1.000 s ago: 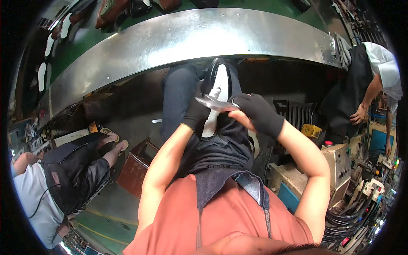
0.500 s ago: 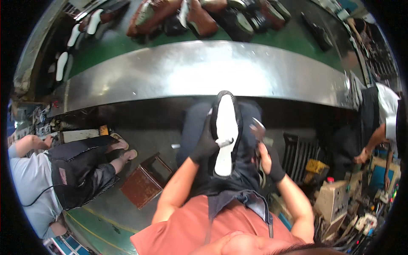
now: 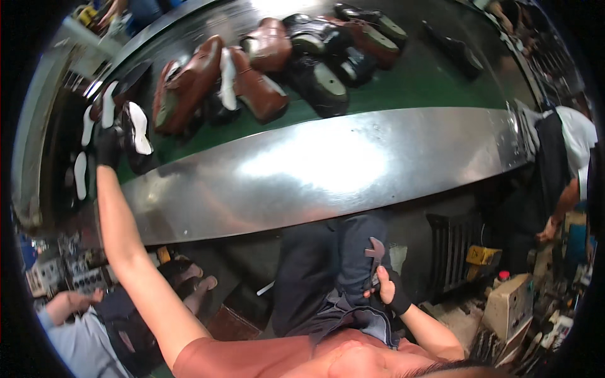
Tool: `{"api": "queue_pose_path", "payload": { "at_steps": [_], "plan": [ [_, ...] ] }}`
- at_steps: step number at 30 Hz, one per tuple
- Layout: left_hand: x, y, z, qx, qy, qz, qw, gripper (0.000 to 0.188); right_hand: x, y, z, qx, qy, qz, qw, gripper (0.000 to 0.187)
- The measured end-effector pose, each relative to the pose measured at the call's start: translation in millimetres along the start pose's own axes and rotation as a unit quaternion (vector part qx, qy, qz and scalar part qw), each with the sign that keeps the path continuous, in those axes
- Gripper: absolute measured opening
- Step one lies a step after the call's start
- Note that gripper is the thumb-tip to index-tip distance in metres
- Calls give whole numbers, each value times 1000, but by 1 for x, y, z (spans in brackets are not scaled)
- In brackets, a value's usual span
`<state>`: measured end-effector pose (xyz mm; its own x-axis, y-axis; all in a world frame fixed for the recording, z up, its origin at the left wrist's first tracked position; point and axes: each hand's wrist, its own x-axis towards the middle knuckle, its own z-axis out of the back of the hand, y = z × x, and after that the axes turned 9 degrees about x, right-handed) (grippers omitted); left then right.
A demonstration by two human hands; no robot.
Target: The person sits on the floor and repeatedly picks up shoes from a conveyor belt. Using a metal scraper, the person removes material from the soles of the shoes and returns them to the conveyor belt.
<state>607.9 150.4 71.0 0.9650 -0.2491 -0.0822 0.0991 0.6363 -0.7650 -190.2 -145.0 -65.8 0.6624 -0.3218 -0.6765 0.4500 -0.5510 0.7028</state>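
My left arm stretches out to the far left, and my left hand (image 3: 108,150) in a black fingerless glove is among shoes on the green surface. Right beside it rests a dark shoe with a white sole (image 3: 137,128), tilted with the white side up. A narrow white sole (image 3: 108,104) shows just beyond my fingers. The fingers are dark and blurred, so their grip cannot be made out. Over my lap, my right hand (image 3: 386,288), also gloved, is closed round the handle of a hammer (image 3: 375,249) with its brownish metal head pointing away from me.
Several brown and black shoes (image 3: 265,85) lie along the green belt (image 3: 409,94). A shiny metal ledge (image 3: 302,170) runs between it and my knees. One person (image 3: 88,334) sits at the left, another (image 3: 561,157) is at the right beside machinery (image 3: 510,305). A brown stool (image 3: 230,324) stands at the lower left.
My left hand went from my lap to the far-left belt. The white-soled shoe left my lap, and one now lies beside that hand. The hammer stayed in my right hand. My view shifted.
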Motion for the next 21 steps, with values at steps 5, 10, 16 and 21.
{"api": "queue_pose_path", "payload": {
  "at_steps": [5, 10, 16, 21],
  "plan": [
    [-152, -264, -269, 85, 191, -347, 914, 35, -16, 15, -13, 98, -77, -39, 991, 61],
    [-285, -362, -516, 38, 186, -616, 764, 48, -6, 17, -13, 88, -50, 85, 991, 55],
    [-211, -408, -637, 278, 50, -575, 767, 49, -4, 15, 5, 117, -47, 21, 992, 55],
    [-201, -370, -620, 328, 83, -625, 704, 43, -1, 24, 31, 158, -68, -15, 985, 54]
  ]
}}
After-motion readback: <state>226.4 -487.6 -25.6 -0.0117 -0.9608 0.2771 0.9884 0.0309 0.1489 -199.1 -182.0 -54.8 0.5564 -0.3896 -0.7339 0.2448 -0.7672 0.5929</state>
